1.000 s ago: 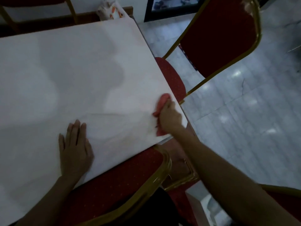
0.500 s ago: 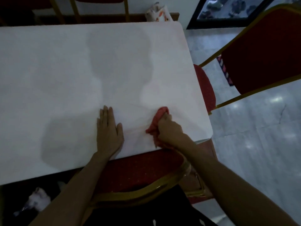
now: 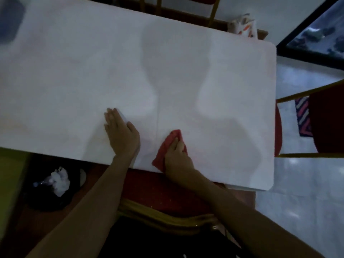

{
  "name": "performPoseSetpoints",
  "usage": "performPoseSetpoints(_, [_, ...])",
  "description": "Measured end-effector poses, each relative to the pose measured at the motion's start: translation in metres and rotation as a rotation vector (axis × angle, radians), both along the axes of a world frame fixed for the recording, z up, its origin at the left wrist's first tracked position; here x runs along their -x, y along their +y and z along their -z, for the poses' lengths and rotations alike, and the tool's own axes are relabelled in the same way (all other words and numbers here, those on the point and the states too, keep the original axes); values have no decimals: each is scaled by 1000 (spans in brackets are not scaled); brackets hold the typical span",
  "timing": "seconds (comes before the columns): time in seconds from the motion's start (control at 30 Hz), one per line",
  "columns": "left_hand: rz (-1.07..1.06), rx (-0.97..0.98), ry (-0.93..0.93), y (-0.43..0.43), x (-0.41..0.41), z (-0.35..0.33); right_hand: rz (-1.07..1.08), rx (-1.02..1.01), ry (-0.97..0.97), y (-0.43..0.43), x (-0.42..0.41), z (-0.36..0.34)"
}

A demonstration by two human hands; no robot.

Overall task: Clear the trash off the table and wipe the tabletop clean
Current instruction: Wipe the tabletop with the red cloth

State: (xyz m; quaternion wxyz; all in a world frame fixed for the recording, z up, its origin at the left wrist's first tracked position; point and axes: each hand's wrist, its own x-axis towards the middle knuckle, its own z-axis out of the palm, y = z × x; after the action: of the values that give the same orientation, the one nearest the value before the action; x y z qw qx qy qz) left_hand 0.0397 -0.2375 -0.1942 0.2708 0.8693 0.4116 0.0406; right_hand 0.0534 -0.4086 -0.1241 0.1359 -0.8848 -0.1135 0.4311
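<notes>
A long white table [image 3: 232, 86] fills most of the view. My right hand [image 3: 176, 157] grips a bunched red cloth [image 3: 163, 151] and presses it on the tabletop near the front edge. My left hand [image 3: 121, 135] lies flat on the tabletop just left of the cloth, fingers straight and pointing away from me. Crumpled white trash [image 3: 59, 180] sits in a dark bin [image 3: 46, 202] on the floor at the lower left, below the table edge.
A red chair with a gold frame [image 3: 167, 218] stands between me and the table. Another red chair [image 3: 327, 123] is off the right end. More chairs and a patterned bag [image 3: 243, 27] are beyond the far edge. Grey tiled floor [image 3: 301, 211] lies to the right.
My right hand has dragged the red cloth left from the table's right corner along the front edge. My left hand stays flat on the table. The view has swung left, showing the bin.
</notes>
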Motion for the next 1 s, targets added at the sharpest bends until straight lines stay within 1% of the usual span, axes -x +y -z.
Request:
performPoseSetpoints(0.07, [12,-8,-7,6,4,1,-78,5,-127,0,-32,0])
performPoseSetpoints(0.1, [18,-28,0,9,6,2,-68,17,-214,-8,-52,5])
performPoseSetpoints(0.17, [-6,-66,19,16,9,4,16,35,-341,-22,-86,4])
performPoseSetpoints(0.2, [-25,-76,26,17,10,5,104,11,-377,-28,-95,2])
performPoseSetpoints(0.23, [-41,-88,28,17,10,5,143,-21,-395,-29,-95,0])
performPoseSetpoints(0.27, [-49,-100,28,16,10,6,175,-44,-369,-27,-87,-4])
performPoseSetpoints(0.3, [-53,-112,26,14,10,7,111,-53,-377,-21,-72,1])
performPoseSetpoints(0.37, [-72,-131,30,12,8,9,-78,-72,-278,0,-30,8])
performPoseSetpoints(0.43, [-100,-145,29,12,7,9,-195,-196,-166,23,13,9])
performPoseSetpoints(0.47, [-89,-154,29,12,7,10,-237,-231,-151,30,24,12])
performPoseSetpoints(0.57, [-10,-183,21,25,11,16,-282,-140,-191,35,4,24])
performPoseSetpoints(0.6, [-10,-184,16,34,14,18,-243,-137,-215,36,-12,24])
performPoseSetpoints(0.63, [-25,-189,14,47,18,19,-192,-160,-269,40,-31,21])
performPoseSetpoints(0.67, [-48,-197,15,61,24,21,-219,-168,-390,45,-50,22])
performPoseSetpoints(0.7, [-70,-207,21,78,31,22,-259,-132,-504,52,-67,21])
performPoseSetpoints(0.73, [-88,-219,31,95,39,22,-275,-120,-581,58,-80,21])
performPoseSetpoints(0.77, [-103,-237,43,109,47,23,-226,-137,-590,65,-87,20])
performPoseSetpoints(0.83, [-118,-272,51,131,62,25,-198,-126,-575,78,-77,19])
performPoseSetpoints(0.9, [-104,-308,34,140,72,28,-329,-181,-425,88,-34,29])
performPoseSetpoints(0.97, [-106,-360,-4,140,77,34,-484,-232,-326,103,17,26])
performPoseSetpoints(1.0, [-111,-376,-23,140,77,36,-466,-260,-263,107,32,26])
